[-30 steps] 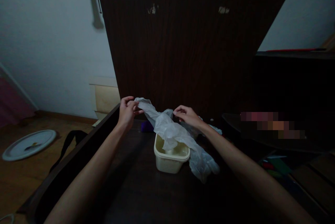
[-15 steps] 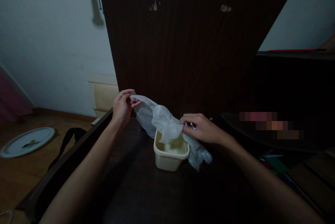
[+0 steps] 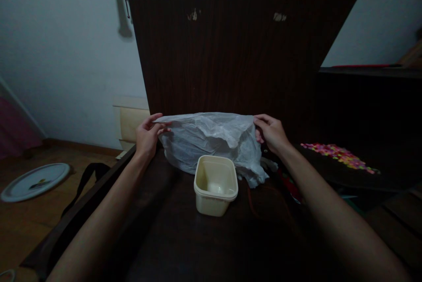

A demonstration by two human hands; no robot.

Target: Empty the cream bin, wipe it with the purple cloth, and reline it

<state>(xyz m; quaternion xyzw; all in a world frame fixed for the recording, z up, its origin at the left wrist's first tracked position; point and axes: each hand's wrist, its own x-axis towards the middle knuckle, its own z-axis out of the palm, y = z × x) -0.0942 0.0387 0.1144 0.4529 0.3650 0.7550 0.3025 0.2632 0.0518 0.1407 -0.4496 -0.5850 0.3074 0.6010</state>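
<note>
A whitish plastic bag is stretched sideways behind a cream plastic tub. My left hand pinches the bag's upper left corner between thumb and fingers. At the opposite upper corner, my right hand has its fingers closed on the bag's edge. The tub stands upright on the dark wooden surface, its inside visible with nothing in it. The bag's lower right part lies crumpled on that surface, behind and to the right of the tub.
A dark wooden panel rises behind the bag. Colourful small pieces lie on a dark shelf at right. On the floor at left is a round white lid-like object, with a black strap nearer the surface's edge.
My right hand has moved right and up, spreading the bunched bag wide. The bag no longer hangs over the tub. My left hand has shifted slightly left.
</note>
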